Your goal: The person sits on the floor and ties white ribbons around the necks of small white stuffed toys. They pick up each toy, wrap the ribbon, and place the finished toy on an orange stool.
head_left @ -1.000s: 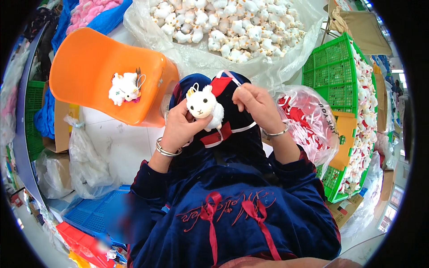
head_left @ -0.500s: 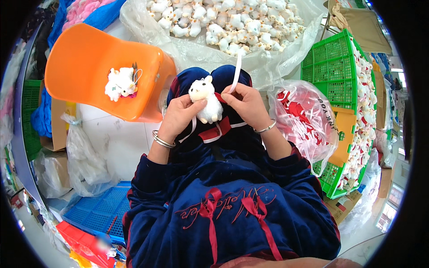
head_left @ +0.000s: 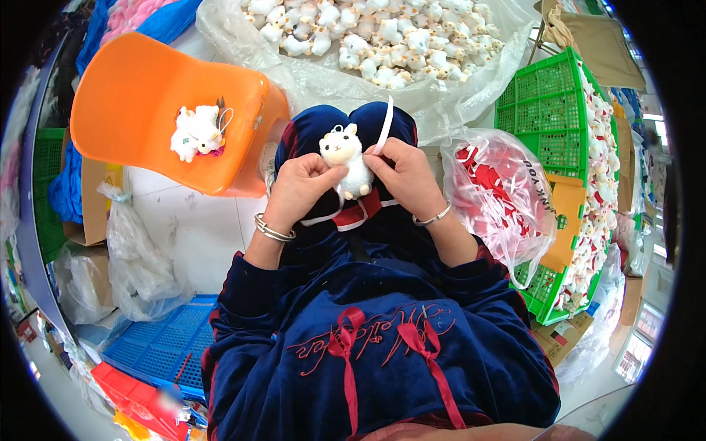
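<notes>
Over my lap a small white plush animal [head_left: 351,173] with a cream muzzle and a loop on its head faces up. My left hand [head_left: 303,187] pinches its side between thumb and fingers. At its other side my right hand [head_left: 403,173] is closed on a white ribbon [head_left: 386,125], whose loose end sticks up past the fingers. A red cloth piece with white edging [head_left: 353,215] lies on my lap just below the toy, with white ribbon running out from it toward my left wrist.
An orange chair [head_left: 140,110] at the left carries white plush toys [head_left: 197,134] and a dark-tipped tool. Ahead, a large clear plastic sheet [head_left: 309,81] holds many plush toys. On the right are a bag of red pieces [head_left: 500,198] and a green crate [head_left: 540,103] of toys.
The plush animal has turned from leaning sideways to facing up more squarely. My right hand has come in closer to its side, and the ribbon end has shifted slightly left.
</notes>
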`<state>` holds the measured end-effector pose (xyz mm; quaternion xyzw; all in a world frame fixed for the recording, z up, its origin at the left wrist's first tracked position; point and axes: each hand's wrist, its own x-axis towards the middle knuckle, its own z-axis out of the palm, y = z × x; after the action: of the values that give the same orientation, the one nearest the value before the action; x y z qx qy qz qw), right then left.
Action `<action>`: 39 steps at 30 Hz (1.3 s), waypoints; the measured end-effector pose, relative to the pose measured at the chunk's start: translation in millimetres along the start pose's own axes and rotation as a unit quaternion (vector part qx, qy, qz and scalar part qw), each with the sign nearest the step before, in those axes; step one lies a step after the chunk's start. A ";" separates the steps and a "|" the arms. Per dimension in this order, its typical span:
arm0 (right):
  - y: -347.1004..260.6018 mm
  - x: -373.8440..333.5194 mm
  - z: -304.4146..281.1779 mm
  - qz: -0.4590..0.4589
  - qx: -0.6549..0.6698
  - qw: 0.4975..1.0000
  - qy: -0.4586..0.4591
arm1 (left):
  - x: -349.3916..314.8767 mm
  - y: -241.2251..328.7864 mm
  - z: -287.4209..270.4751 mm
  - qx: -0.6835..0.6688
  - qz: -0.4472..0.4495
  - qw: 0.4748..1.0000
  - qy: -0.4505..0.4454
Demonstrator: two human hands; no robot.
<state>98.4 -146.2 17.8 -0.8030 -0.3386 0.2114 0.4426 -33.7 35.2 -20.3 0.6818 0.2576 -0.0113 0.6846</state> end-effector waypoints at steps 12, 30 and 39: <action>-3.0 1.0 4.9 -0.015 -0.045 0.999 0.018 | -19.3 53.8 -8.1 0.133 -0.029 0.990 -0.037; 1.7 0.1 13.2 -0.059 -0.085 0.992 0.068 | -13.2 29.2 6.3 0.195 0.039 0.980 0.026; 8.8 -7.5 9.0 -0.032 0.006 0.997 0.073 | -6.0 25.5 2.1 0.201 0.026 0.978 0.047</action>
<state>90.7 -149.9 5.9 -0.8026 -0.3294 0.1402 0.4772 -28.8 33.0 5.4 0.8116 0.2643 -0.0123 0.5209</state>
